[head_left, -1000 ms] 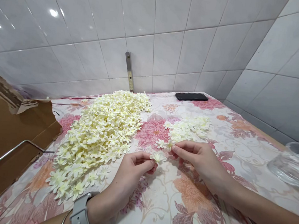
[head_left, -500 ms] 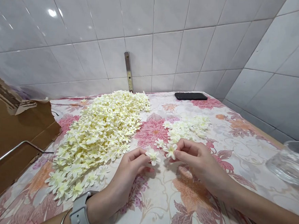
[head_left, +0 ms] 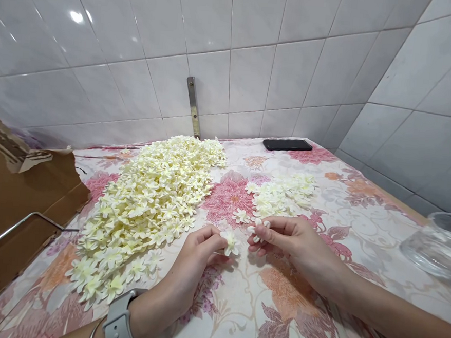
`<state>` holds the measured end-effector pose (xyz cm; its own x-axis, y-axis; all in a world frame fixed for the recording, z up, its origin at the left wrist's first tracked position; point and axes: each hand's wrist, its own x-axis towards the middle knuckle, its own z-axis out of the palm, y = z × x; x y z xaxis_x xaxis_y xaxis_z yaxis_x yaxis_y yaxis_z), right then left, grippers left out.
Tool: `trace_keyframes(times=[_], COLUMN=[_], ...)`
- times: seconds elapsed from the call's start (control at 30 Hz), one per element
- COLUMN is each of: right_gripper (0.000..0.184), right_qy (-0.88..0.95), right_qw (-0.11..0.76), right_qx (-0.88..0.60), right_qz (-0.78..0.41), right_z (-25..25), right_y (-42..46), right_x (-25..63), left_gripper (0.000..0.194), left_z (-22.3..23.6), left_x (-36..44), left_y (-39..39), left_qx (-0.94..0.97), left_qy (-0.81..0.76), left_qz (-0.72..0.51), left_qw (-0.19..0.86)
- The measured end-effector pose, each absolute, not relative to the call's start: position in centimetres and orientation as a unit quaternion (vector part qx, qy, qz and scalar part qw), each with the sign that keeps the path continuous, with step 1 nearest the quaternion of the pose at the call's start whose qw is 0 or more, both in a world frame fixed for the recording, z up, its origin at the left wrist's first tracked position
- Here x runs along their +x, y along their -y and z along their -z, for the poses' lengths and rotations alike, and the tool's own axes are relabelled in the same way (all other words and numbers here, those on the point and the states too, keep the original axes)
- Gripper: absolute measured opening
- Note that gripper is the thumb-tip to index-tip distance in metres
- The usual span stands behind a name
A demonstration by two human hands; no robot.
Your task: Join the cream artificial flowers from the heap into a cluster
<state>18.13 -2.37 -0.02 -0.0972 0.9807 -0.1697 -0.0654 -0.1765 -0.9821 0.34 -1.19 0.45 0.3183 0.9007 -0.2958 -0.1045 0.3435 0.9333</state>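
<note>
My left hand (head_left: 200, 255), with a grey watch on its wrist, pinches a pale artificial flower (head_left: 230, 243) between thumb and finger. Just to the right, my right hand (head_left: 286, 237) grips a second small white flower (head_left: 258, 229), its thumb lying across the petals. A short gap parts the two flowers. Beyond my right hand lies a small pile of white flowers (head_left: 281, 196), with one loose flower (head_left: 240, 216) at its near left. To the left spreads a large heap of yellowish-white flowers (head_left: 158, 185).
A cardboard box (head_left: 26, 201) with a bent metal rod (head_left: 16, 224) stands at the left. The black phone (head_left: 287, 144) rests near the tiled wall, and a clear bowl (head_left: 436, 248) sits at the right edge. A floral cloth (head_left: 234, 314) covers the table.
My right hand has drawn its flower back from beside the small pile, and the thumb now crosses its petals. The flower in my left hand has tipped to face rightward.
</note>
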Motion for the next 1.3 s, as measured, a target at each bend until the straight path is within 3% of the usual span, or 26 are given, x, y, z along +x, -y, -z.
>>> trace_keyframes(times=[0.5,0.67,0.73,0.87,0.97,1.07,1.23,1.3], right_gripper=[0.032,0.026,0.025,0.032,0.036,0.04,0.02,0.022], right_qy=[0.46,0.491,0.522,0.642,0.714,0.733,0.755,0.758], right_qw=[0.448,0.408,0.391,0.368,0.338,0.331,0.32,0.318], right_qx=[-0.466,-0.485,-0.496,-0.514,-0.506,-0.501,-0.482,-0.478], right_qz=[-0.609,-0.598,-0.573,-0.435,-0.346,-0.32,-0.309,-0.309], right_z=[-0.5,-0.6,-0.8,-0.9,-0.8,-0.7,-1.0,-1.1], right_y=[2.3,2.4,2.7,3.5,4.0,4.1,4.5,4.6], right_x=[17.9,18.1,18.1,17.8,17.5,17.3,16.8,16.6], left_gripper=[0.024,0.014,0.01,0.027,0.015,0.015,0.012,0.011], left_z=[-0.9,-0.9,-1.0,-1.3,-1.5,-1.4,-1.3,-1.4], left_x=[0.5,0.3,0.1,-0.2,-0.1,-0.1,-0.1,-0.1], left_y=[1.2,1.0,1.0,1.0,1.1,1.3,1.6,1.6], left_qx=[0.437,0.524,0.571,0.594,0.594,0.584,0.577,0.566], left_qy=[-0.45,-0.46,-0.455,-0.421,-0.38,-0.393,-0.412,-0.427], left_qz=[-0.371,-0.296,-0.286,-0.312,-0.3,-0.301,-0.323,-0.33], left_qw=[0.685,0.652,0.621,0.61,0.643,0.643,0.627,0.623])
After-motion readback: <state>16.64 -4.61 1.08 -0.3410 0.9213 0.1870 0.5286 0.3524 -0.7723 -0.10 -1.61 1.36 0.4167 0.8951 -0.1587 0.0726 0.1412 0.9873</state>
